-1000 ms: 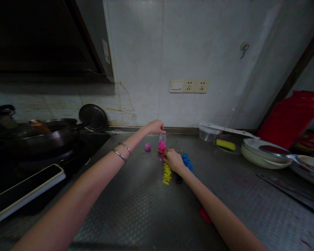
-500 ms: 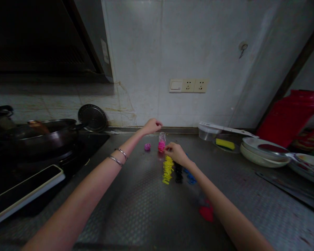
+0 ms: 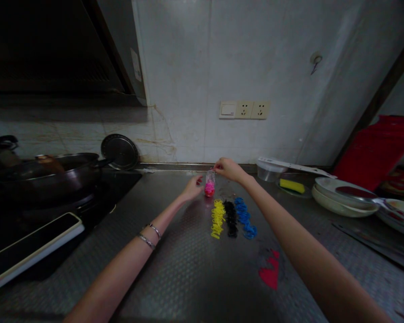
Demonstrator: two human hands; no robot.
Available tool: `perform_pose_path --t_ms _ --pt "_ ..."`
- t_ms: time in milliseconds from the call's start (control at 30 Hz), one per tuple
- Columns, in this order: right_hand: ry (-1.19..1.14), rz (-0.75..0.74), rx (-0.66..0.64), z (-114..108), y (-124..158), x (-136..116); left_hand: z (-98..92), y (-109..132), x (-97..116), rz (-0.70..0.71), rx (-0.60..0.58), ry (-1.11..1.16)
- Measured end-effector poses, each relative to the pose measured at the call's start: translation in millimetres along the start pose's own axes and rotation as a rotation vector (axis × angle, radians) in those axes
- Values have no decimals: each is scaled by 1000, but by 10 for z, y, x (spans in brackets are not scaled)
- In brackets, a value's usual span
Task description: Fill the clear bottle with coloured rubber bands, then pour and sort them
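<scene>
A small clear bottle (image 3: 210,181) stands upright on the metal counter, pink and orange-red bits filling its lower part. My right hand (image 3: 230,169) pinches at the bottle's mouth, and whatever lies between the fingertips is too small to make out. Just left of the bottle is my left hand (image 3: 192,188), its fingers curved and apart. In front lie three rows of small loops that look like rubber bands: yellow (image 3: 217,220), black (image 3: 231,218) and blue (image 3: 244,218). The purple ball is not visible now; my left hand covers its earlier spot.
A torn red piece (image 3: 271,271) lies near my right forearm. To the right are a plastic ladle (image 3: 272,170), a yellow sponge (image 3: 292,185), stacked bowls (image 3: 336,204) and a red thermos (image 3: 373,148). A pan (image 3: 60,177) sits on the stove at left.
My right hand has moved up from the yellow row to the bottle's mouth. My left hand has come down from behind the bottle to its left side, over the purple ball's place.
</scene>
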State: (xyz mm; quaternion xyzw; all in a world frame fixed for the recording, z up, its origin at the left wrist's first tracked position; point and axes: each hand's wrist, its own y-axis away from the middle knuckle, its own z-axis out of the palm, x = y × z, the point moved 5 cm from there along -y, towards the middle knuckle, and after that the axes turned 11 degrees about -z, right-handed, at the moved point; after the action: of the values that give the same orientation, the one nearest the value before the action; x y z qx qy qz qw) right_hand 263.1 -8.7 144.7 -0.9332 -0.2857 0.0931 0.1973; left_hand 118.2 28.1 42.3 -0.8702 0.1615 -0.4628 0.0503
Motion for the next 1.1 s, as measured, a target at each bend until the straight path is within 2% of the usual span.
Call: perform_pose_path --t_ms 133,267,467,633,900,1100 --pt "51 -34 -60 43 -67 -19 62 25 -130 -36 -19 8" --pt "67 -42 -86 49 -88 -30 51 48 -152 -40 -34 -7" --pt "15 -18 -10 -49 33 -49 19 32 -200 -35 -26 6" --pt "-57 9 22 -21 384 -220 40 62 -249 -58 -11 16" --pt "-71 -2 -115 256 1168 -761 58 318 -298 -92 -12 -27" --pt "-13 5 -191 402 1475 -1073 45 409 -352 -121 32 16"
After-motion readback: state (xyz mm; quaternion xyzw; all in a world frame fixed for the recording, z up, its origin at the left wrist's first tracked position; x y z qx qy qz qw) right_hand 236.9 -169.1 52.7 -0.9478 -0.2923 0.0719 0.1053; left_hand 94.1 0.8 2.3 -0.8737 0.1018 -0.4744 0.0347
